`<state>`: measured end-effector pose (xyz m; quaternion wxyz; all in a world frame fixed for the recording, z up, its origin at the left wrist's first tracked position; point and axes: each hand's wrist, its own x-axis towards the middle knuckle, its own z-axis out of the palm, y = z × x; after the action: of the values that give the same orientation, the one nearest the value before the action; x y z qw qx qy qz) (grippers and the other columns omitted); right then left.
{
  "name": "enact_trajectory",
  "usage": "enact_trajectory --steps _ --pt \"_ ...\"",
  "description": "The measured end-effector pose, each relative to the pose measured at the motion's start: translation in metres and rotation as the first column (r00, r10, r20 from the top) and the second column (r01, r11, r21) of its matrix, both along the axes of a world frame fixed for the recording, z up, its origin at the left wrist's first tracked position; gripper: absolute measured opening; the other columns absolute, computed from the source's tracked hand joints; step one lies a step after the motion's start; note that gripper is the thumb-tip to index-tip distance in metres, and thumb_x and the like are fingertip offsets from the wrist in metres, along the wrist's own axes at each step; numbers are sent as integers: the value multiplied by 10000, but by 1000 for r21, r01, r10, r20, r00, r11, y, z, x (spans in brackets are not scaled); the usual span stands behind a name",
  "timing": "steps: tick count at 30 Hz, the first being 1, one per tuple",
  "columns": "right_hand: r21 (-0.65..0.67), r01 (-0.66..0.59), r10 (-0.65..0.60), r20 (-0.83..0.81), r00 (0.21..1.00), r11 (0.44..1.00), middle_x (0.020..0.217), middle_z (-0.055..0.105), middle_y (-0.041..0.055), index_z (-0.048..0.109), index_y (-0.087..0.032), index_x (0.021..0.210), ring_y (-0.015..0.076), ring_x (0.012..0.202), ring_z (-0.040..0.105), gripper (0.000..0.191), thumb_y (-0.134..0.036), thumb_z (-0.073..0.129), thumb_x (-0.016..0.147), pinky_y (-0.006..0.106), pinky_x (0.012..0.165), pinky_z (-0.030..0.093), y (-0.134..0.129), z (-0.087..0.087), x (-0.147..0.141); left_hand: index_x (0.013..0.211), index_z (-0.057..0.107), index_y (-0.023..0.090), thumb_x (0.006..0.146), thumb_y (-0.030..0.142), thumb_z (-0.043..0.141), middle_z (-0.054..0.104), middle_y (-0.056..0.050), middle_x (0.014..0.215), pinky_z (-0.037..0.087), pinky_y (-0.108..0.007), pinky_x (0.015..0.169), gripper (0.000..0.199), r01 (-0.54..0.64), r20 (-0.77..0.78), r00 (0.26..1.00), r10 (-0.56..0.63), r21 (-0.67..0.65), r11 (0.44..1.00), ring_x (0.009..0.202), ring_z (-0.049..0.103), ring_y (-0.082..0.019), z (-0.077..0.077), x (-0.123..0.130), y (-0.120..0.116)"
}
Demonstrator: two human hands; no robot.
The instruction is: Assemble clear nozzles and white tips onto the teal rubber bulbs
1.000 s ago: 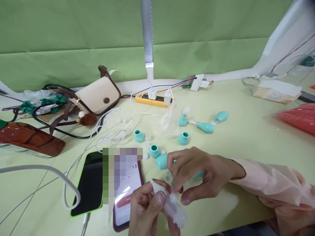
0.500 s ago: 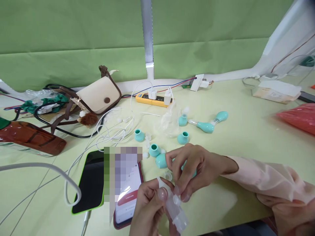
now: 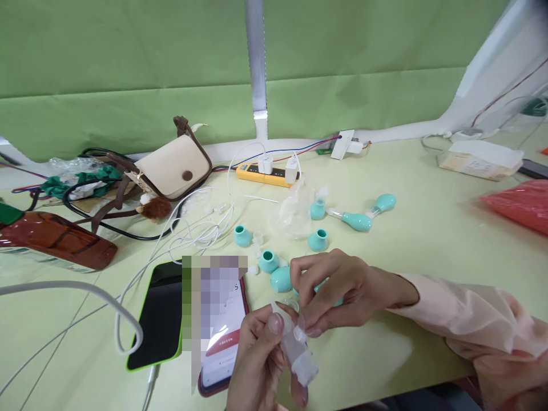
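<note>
Near the front edge of the table, my left hand (image 3: 261,354) is closed around a translucent white plastic tube (image 3: 294,345) that slants down to the right. My right hand (image 3: 334,291) pinches at a small clear side piece (image 3: 300,333) on the tube, fingertips touching it. Behind my hands lie teal parts: a cup-shaped one (image 3: 268,261), a rounded one (image 3: 281,279) and others partly hidden under my right hand. A clear ring (image 3: 293,305) sits just behind the tube.
Two phones, one green-edged (image 3: 156,314) and one red-edged (image 3: 222,354), lie left of my hands. Farther off are a beige bag (image 3: 173,165), a brown bottle (image 3: 55,240), a yellow power strip (image 3: 268,176), white cables, more teal parts (image 3: 357,221) and a red plastic bag (image 3: 522,205).
The tube and both hands have shifted slightly up and to the left in view. My right fingertips remain at the tube's side piece.
</note>
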<state>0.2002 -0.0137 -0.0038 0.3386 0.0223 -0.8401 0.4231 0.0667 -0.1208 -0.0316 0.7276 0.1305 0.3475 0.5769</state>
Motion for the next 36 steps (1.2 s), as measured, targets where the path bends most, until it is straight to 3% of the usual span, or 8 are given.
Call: enact_trajectory --steps 10,14,16,22,27,31,36 --pt "69 -43 45 -34 998 997 625 653 63 661 -102 702 80 580 457 242 -274 573 847 254 605 417 5 3 2 689 645 135 715 327 692 539 37 493 358 -102 238 200 11 20 1000 -10 -47 999 275 446 -38 -2 -2 -3" --pt "121 -112 113 -1 994 986 662 673 52 658 -98 763 51 556 510 176 -185 547 868 258 658 402 9 7 6 633 657 133 652 236 759 615 20 563 504 -93 451 146 -10 162 987 24 -91 996 447 582 -48 2 1 0" --pt "145 -129 126 29 992 981 673 677 54 652 -96 778 49 556 521 191 -183 520 885 259 666 393 9 10 9 595 656 130 639 196 768 633 17 583 520 -88 501 137 -11 213 977 30 -89 996 502 612 -49 2 3 1" --pt "263 -100 85 70 994 960 652 659 41 619 -98 813 69 550 482 136 -134 506 879 254 688 398 6 14 12 628 649 117 691 242 719 579 40 487 432 -138 234 156 52 268 963 -34 -59 997 280 515 -67 -7 7 2" --pt "317 -56 44 45 998 947 639 631 47 600 -63 806 87 577 447 75 -91 538 838 251 726 432 0 12 11 593 606 104 750 198 667 568 40 467 423 -96 256 193 -11 276 961 26 -56 998 300 518 -51 -10 5 0" --pt "382 0 -29 72 997 924 645 607 54 577 -62 784 98 591 430 95 -85 504 842 256 768 439 -4 13 11 597 612 112 705 146 711 596 42 517 508 -87 429 150 -66 288 954 85 -76 995 441 596 -49 -9 5 0" --pt "411 17 -65 102 993 911 637 562 31 517 -112 772 105 596 415 103 -86 450 846 263 758 433 -6 11 9 621 636 120 694 149 720 613 34 530 525 -100 470 116 -77 277 955 102 -97 992 457 605 -53 -11 5 0"
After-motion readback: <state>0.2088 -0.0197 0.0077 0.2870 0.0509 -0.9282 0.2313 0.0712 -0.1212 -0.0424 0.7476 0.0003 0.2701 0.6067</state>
